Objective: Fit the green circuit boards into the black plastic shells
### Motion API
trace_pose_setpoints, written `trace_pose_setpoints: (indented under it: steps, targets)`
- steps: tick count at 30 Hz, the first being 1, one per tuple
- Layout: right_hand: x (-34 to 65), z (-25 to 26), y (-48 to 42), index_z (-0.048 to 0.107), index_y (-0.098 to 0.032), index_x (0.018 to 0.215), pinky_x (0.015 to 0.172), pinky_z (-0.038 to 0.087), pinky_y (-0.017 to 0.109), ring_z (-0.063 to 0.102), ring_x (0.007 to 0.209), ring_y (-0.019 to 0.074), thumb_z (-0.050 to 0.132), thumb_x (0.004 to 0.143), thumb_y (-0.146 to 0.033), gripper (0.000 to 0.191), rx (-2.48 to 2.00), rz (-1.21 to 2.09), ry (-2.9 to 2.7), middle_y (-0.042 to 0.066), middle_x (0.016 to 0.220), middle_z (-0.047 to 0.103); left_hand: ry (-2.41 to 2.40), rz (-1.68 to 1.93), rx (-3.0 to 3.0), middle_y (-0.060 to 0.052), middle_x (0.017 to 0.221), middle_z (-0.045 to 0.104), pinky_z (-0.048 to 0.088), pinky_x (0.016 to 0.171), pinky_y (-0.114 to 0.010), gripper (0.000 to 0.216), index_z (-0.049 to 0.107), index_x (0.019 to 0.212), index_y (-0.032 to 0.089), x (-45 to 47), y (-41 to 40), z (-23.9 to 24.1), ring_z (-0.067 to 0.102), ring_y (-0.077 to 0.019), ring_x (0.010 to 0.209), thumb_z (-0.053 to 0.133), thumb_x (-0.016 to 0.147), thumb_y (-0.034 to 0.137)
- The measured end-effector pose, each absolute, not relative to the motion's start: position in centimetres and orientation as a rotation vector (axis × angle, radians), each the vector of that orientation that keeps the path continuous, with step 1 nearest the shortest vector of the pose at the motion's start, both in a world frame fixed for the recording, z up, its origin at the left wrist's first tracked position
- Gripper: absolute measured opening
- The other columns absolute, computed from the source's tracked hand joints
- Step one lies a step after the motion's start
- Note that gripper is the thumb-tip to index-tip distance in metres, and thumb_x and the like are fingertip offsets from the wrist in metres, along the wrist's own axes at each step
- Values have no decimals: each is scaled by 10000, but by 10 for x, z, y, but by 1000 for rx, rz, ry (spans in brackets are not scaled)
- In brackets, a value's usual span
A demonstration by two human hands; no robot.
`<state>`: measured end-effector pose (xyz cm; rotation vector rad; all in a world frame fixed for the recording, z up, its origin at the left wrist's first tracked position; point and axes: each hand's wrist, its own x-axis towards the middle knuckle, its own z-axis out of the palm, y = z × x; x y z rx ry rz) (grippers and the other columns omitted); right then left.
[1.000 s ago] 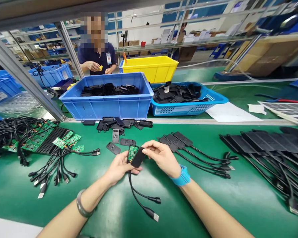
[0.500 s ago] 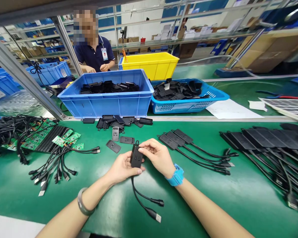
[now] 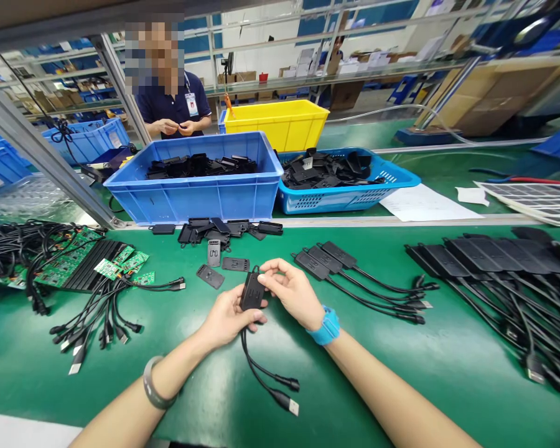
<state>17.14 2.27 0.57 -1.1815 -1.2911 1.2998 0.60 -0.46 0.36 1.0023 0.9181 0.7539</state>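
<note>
A small black plastic case (image 3: 252, 294) is held above the green bench. Its flat face, with two small slots, is turned up. Two black cables (image 3: 260, 372) hang from its lower end, one ending in a USB plug. My left hand (image 3: 224, 318) is closed around the case's left side and bottom. My right hand (image 3: 295, 294) pinches its upper right edge, the thumb on the face and the fingers around the top. Just beyond lie loose flat black covers (image 3: 236, 264). To the right rest three similar cased units (image 3: 324, 261) with cables.
Green circuit boards (image 3: 121, 264) with cables lie at left. A heap of cased units (image 3: 485, 258) covers the right side. Black parts (image 3: 224, 230) lie before a blue bin (image 3: 193, 202), a blue basket (image 3: 345, 200) and a yellow bin (image 3: 280, 127). Another person (image 3: 172, 106) works opposite.
Both hands stay on the case, with little movement of the fingers. The view has shifted slightly. The person opposite has brought their hands together.
</note>
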Motion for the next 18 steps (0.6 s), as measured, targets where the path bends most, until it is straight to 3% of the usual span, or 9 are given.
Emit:
trace_pose_setpoints:
  steps: [5, 11, 18]
  targets:
    - [173, 9, 23, 623, -186, 1014, 574, 455, 240, 525, 614, 114, 535, 848, -537, 398, -1155, 1414, -1393, 5, 794, 624, 882, 790, 1041, -149, 1045, 691, 554, 601, -242, 596, 542, 1282, 168, 3, -4, -1, 711, -233, 837, 752, 739, 296]
    - [170, 10, 21, 575, -182, 709, 573, 422, 239, 470, 585, 115, 472, 878, -575, 440, -1141, 1291, -1545, -26, 620, 519, 893, 778, 1119, -143, 1027, 695, 563, 590, -248, 597, 510, 1330, 186, 2, -6, -3, 717, -238, 824, 705, 779, 307]
    - [167, 7, 23, 523, -195, 657, 548, 399, 244, 462, 563, 122, 461, 874, -584, 450, -1196, 1240, -1553, -33, 587, 483, 953, 789, 1117, -110, 880, 712, 532, 514, -217, 512, 564, 1232, 167, 9, -11, 0, 715, -199, 659, 700, 768, 336]
